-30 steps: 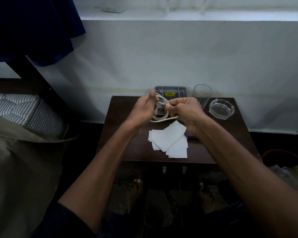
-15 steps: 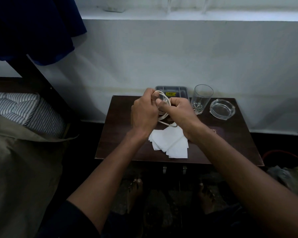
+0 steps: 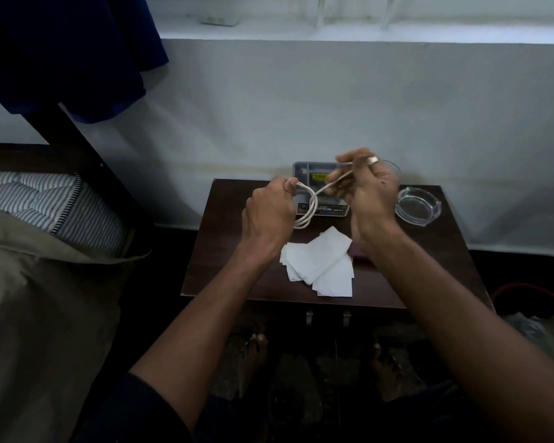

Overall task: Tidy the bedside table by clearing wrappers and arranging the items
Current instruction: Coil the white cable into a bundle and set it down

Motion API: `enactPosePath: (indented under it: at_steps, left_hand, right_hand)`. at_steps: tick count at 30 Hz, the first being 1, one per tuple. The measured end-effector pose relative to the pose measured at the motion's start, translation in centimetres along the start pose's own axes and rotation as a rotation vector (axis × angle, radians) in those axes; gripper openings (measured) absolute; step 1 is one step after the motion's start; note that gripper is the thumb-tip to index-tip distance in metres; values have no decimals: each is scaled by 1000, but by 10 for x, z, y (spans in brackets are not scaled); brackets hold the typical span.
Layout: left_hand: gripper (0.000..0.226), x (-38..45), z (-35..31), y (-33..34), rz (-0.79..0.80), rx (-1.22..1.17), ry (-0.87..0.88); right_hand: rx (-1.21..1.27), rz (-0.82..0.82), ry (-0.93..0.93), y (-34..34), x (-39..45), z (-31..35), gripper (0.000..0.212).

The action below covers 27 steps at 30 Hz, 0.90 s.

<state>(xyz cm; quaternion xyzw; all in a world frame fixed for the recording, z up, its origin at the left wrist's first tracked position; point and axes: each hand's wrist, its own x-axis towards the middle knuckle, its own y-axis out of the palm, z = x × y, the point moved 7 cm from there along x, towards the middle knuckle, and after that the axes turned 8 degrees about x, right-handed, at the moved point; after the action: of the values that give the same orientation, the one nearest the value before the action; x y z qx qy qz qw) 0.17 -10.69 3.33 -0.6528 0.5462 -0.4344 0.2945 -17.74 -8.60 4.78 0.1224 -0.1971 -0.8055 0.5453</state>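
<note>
A white cable (image 3: 311, 204) is held in loops above the dark wooden bedside table (image 3: 224, 251). My left hand (image 3: 271, 212) is shut on the looped part at the left. My right hand (image 3: 367, 190), raised higher, pinches the cable's free end, which stretches between the two hands. Several white paper sheets (image 3: 320, 266) lie fanned on the table below my hands. A grey compartment tray (image 3: 304, 172) sits at the table's back edge, partly hidden by my hands.
A clear glass ashtray (image 3: 418, 207) stands at the back right. A drinking glass (image 3: 394, 166) is mostly hidden behind my right hand. A small labelled box (image 3: 331, 210) lies under the cable. A bed (image 3: 45, 251) with a striped mattress borders the left.
My hands have drawn apart: the right hand rose and moved right with the cable end, the left shifted left, so the cable now stretches between them.
</note>
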Motion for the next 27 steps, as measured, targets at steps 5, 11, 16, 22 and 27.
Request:
enactPosePath:
  at_steps: [5,11,16,22,27]
  left_hand:
    - [50,1,-11,4,84,-35,82]
    - [39,1,-20,2,124,-306,257]
    - [28,-3,-29,1,143,-349,387]
    - [17,-1,-20,-7,-4,-286,297]
    - [22,1,-8,0,69,-178,180]
  right_hand:
    - [247,-214,182,-26,11,-11,35]
    - [64,-180,558,-27,16,-41,20]
    - [-135,43,476,-8,9,-42,15]
    - [-279,63,559,-12,2,-42,7]
    - [-254,157,755,-10,-6,-49,35]
